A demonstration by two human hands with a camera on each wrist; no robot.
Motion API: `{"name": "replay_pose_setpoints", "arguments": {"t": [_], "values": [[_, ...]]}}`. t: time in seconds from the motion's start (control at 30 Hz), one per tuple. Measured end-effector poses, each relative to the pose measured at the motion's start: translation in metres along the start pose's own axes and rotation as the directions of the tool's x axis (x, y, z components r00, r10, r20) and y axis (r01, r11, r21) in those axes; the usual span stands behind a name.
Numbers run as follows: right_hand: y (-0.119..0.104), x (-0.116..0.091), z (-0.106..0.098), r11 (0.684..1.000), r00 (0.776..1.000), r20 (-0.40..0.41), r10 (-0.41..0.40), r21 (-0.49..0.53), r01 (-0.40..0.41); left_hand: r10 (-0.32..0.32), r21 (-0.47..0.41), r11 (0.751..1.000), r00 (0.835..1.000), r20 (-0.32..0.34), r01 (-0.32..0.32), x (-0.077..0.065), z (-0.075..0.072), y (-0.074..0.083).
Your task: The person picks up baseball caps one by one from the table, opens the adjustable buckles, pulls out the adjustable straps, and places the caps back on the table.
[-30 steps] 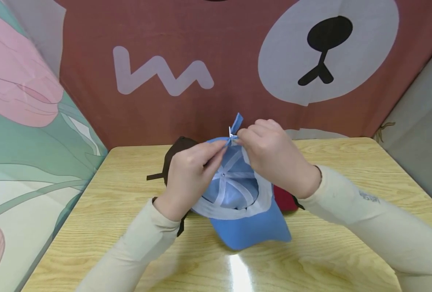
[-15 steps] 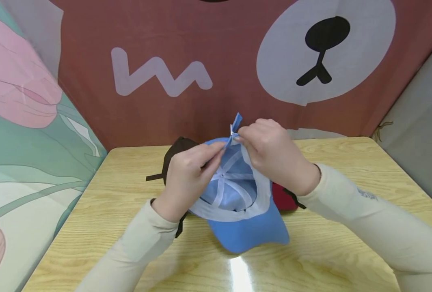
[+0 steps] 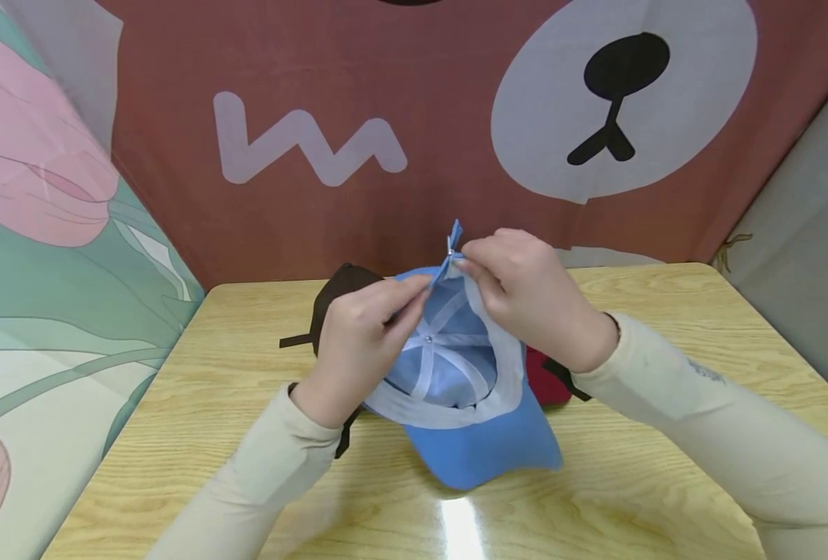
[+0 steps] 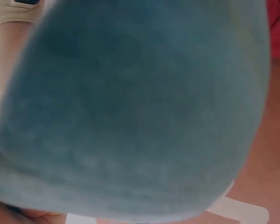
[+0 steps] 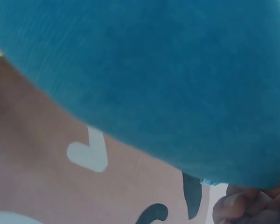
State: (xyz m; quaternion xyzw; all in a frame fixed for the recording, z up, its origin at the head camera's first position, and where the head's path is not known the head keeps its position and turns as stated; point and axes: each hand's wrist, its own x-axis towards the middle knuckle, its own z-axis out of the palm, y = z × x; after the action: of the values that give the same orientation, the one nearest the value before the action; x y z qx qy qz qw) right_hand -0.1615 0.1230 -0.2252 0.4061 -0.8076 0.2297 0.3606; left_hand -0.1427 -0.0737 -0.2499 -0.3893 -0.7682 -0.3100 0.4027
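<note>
A blue baseball cap hangs inside-up between both hands, its white-taped lining facing the head camera and its brim pointing down toward me. My left hand pinches the blue back strap between thumb and fingers. On the other side, my right hand pinches the strap near a small metal buckle. The strap's loose end sticks up above the buckle. In the left wrist view the blurred cap covers most of the picture. The cap also fills much of the right wrist view, with fingertips below it.
Behind the left hand lies a dark brown cap with a strap sticking out left. A red cap shows partly beneath the right wrist. All are on a wooden table, with a printed cloth hanging behind it.
The strap's loose end has turned edge-on and the buckle has shifted slightly right and up. The right hand's fingers have moved a little; the left hand keeps its pinch.
</note>
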Motion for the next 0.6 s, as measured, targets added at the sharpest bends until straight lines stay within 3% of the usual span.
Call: {"name": "replay_pose_setpoints", "arguments": {"t": [0.17, 0.37, 0.6], "values": [[0.0008, 0.0002, 0.0008, 0.998, 0.999, -0.007, -0.045, -0.052, 0.045, -0.003, -0.014, 1.0, 1.0, -0.003, 0.003, -0.0007, -0.0004, -0.0001], [0.0009, 0.0, -0.0006, 0.999, 0.999, 0.001, 0.046, 0.027, -0.046, -0.004, -0.017, 1.0, 1.0, -0.008, 0.004, -0.0002, -0.001, 0.0], [0.0028, 0.001, 0.0006, 0.993, 0.998, -0.016, -0.062, -0.103, 0.06, -0.027, -0.053, 0.998, 1.0, -0.015, 0.027, -0.0001, -0.0001, -0.0035]]}}
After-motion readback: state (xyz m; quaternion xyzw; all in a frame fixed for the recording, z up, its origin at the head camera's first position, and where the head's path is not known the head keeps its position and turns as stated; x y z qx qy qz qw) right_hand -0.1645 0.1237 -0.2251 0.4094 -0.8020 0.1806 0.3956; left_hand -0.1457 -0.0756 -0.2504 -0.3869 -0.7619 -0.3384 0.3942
